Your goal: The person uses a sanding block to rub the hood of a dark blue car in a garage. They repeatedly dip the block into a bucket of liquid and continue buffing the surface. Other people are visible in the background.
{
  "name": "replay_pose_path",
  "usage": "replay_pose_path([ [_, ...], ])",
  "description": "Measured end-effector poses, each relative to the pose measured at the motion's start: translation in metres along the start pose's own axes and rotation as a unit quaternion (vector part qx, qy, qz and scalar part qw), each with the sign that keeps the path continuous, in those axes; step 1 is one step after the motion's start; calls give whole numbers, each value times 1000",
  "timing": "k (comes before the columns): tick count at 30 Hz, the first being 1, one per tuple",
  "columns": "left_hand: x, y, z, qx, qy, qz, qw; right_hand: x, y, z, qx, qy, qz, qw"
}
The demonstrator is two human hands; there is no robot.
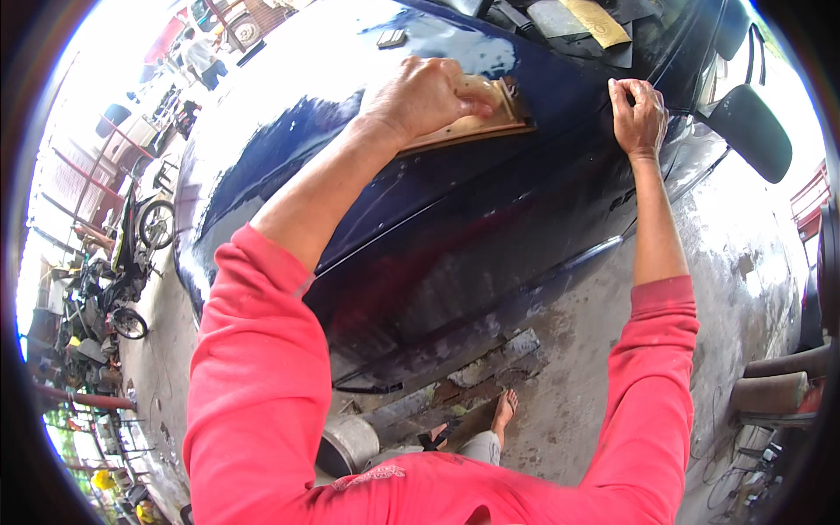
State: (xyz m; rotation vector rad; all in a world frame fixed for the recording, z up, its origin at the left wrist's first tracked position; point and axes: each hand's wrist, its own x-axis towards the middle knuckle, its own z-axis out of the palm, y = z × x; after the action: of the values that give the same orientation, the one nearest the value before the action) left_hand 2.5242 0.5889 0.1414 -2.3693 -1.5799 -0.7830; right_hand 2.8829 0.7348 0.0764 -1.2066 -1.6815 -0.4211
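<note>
A dark blue car body (pixel 420 262) with a glossy, wet-looking surface spreads out in front of me. My left hand (pixel 424 98) grips a wooden sanding block (pixel 477 127) by its raised handle and holds its long flat base against the upper panel. Further right, my right hand (pixel 641 121) is by the car near the side mirror (pixel 751 133). Its fingers are curled and pinched together; whatever they may hold is hidden. On the panel beyond my left hand lies a small grey block (pixel 391 38).
Dark sheets and a yellowish sheet (pixel 598 21) lie at the far right of the car. Below stand a metal pot (pixel 352 444) and long flat pieces (pixel 499 357) on the concrete. Motorbikes (pixel 131 236) are at left, a person (pixel 201 59) far behind. Brown cushioned rolls (pixel 774 393) sit at right.
</note>
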Motion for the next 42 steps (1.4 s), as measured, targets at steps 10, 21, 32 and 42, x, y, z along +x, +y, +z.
replay_pose_path([
  [10,-243,-56,-133,59,40,-68,995,1,3,4,-10,1,11,1000],
  [21,-245,-76,-127,120,-45,-145,981,1,3,2,-42,-4,-26,999],
  [32,-59,-28,-49,76,-55,-100,991,5,10,8,-26,16,-48,998],
  [42,-149,-22,-85,129,-56,-152,978,-2,-5,3,-27,4,20,999],
])
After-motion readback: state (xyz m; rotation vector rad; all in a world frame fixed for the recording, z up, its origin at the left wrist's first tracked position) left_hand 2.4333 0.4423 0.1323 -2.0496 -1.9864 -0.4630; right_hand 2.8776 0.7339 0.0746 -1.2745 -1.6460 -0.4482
